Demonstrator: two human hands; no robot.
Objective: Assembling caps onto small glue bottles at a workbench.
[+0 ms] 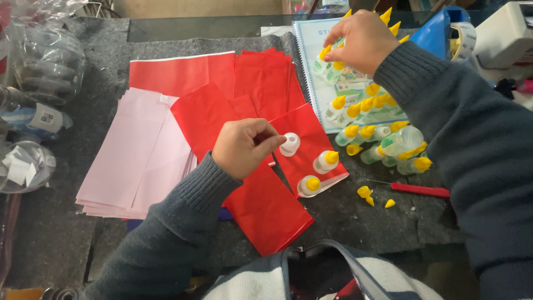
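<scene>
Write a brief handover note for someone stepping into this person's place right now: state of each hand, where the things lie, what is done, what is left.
Left hand: fingertips pinched shut, right beside a small white plastic bottle without a cap on a red paper sheet.
Right hand: gripping a yellow-capped small bottle over the spiral-bound booklet.
Done: two capped bottles lie on the red sheet.
Left: a heap of yellow-capped bottles on the booklet, loose yellow caps beside a red-handled tool, and the stack of pink paper sheets.
</scene>
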